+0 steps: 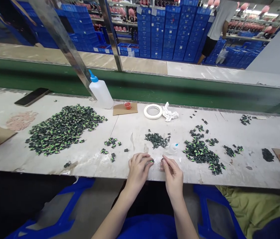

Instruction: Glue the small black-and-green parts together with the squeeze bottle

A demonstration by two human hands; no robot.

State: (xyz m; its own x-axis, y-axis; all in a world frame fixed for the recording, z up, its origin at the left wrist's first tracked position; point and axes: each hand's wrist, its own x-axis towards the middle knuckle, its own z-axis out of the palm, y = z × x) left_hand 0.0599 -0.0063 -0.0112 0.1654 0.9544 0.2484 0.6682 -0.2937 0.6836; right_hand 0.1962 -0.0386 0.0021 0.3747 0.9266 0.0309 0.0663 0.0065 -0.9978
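Note:
At the near edge of the white table, my left hand (139,166) has its fingertips closed on a small dark-and-green piece (151,161). My right hand (172,171), a short gap to the right, pinches a tiny dark part (162,159) between thumb and forefinger. Just beyond my hands lies a small pile of dark pieces (157,140), with a little clear bottle with a blue tip (173,148) beside it. A bigger pile of black-and-green pieces (199,151) is to the right, and a small group of them (112,142) lies to the left.
A large black-and-green heap (65,129) covers the left of the table (120,166). Toward the back are a white bottle (101,94), cardboard with a red cap (120,110), a tape roll (152,111), crumpled tissue (170,113) and a phone (32,97). People sit on both sides.

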